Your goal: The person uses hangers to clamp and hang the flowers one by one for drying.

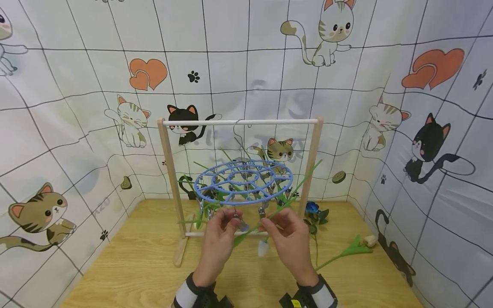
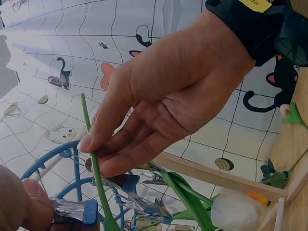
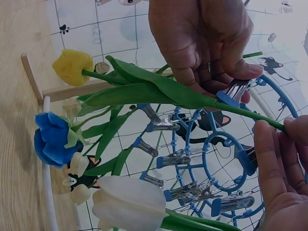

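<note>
A blue round clip hanger (image 1: 196,184) hangs by its metal hook from a rack with wooden posts (image 1: 169,167). My left hand (image 1: 217,241) pinches a metal clip with blue tips (image 3: 233,92) at the hanger's near side. My right hand (image 1: 290,239) holds the thin green stem of a yellow tulip (image 3: 72,67) between thumb and fingers. The tulip's leaves (image 3: 159,91) pass by the pinched clip; I cannot tell whether they touch. Another clip (image 3: 247,160) is right beside my right fingers. The yellow bloom is hidden in the head view.
Several flowers hang from the ring, among them a white tulip (image 1: 263,248). A blue rose (image 1: 312,208) lies on the wooden table (image 1: 127,265) at the right, near a pale tulip (image 1: 369,241). Cat-patterned cloth (image 1: 231,77) surrounds the table's back and sides.
</note>
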The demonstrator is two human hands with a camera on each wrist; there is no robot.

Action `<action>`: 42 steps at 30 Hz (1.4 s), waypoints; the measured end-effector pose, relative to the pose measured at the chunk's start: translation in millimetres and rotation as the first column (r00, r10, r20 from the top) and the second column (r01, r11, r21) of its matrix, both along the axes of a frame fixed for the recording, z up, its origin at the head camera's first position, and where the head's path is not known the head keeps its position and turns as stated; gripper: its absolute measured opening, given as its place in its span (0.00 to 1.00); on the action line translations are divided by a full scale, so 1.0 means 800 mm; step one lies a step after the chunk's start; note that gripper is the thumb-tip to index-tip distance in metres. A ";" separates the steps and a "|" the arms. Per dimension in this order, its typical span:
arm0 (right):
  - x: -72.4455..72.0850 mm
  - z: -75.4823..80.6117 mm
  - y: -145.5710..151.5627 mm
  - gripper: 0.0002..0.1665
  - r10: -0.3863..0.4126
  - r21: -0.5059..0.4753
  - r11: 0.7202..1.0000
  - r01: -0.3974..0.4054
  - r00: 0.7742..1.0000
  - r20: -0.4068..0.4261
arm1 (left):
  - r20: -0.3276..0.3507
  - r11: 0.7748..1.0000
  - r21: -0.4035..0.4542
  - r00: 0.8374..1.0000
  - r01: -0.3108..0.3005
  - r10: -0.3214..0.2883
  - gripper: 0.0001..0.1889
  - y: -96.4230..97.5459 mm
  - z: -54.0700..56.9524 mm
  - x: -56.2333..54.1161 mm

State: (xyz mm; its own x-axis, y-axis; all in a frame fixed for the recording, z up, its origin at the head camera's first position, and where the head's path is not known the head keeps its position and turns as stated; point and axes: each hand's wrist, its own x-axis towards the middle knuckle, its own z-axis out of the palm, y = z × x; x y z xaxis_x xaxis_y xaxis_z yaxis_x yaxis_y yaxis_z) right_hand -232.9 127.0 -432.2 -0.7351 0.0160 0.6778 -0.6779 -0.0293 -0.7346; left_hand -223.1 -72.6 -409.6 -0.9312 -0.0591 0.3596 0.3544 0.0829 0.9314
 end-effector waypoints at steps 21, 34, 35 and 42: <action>-0.004 0.001 0.003 0.05 0.004 -0.064 0.998 0.000 0.998 0.056 | 0.064 0.999 0.048 0.998 0.025 -0.028 0.08 0.010 0.009 -0.010; -0.005 -0.001 0.000 0.06 0.061 -0.106 0.993 -0.056 0.997 0.038 | 0.081 0.997 0.077 0.996 0.029 -0.035 0.07 0.012 0.009 -0.010; -0.005 -0.001 0.001 0.06 0.062 -0.103 0.993 -0.057 0.997 0.046 | 0.083 0.996 0.076 0.996 0.035 -0.042 0.07 0.012 0.008 -0.010; -0.002 -0.003 0.009 0.09 0.050 -0.059 0.997 -0.042 0.989 0.137 | 0.070 0.995 0.044 0.993 0.088 -0.091 0.10 0.007 0.002 -0.011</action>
